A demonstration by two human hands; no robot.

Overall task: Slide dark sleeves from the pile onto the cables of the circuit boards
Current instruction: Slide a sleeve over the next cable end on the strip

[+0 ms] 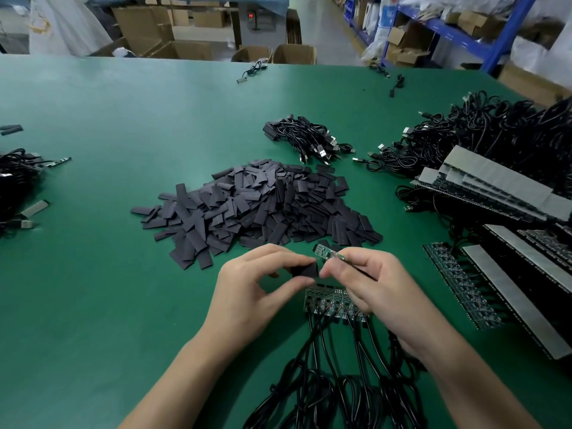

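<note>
My left hand (247, 292) is raised just above the green table (108, 274), wrist bent. The thumb and forefinger are curled in to pinch one dark sleeve (306, 270) by its edges. My right hand (380, 289) faces it, fingertips closed narrowly on a small circuit board (328, 252). The board tilts up and away to the left, and its thin black cable (362, 270) trails back across my fingers. The board sits just above and beside the sleeve's right end; I cannot tell whether they touch.

Under both hands a row of boards (328, 300) lies flat, and their black leads (325, 366) run toward me in glossy loops. The pile of sleeves (257, 205) is just beyond my hands, a broad heap of flat, matte, dark grey rectangles.

Further back lies a bundle of USB cords (306, 139). At the right is a big tangle of black wire (495, 128), and nearer are long strips of boards (458, 283) edged with pale grey tape.

Open cardboard boxes (294, 54) stand past the table's far edge; what they hold is hidden. More cartons sit on blue shelves (448, 32).
</note>
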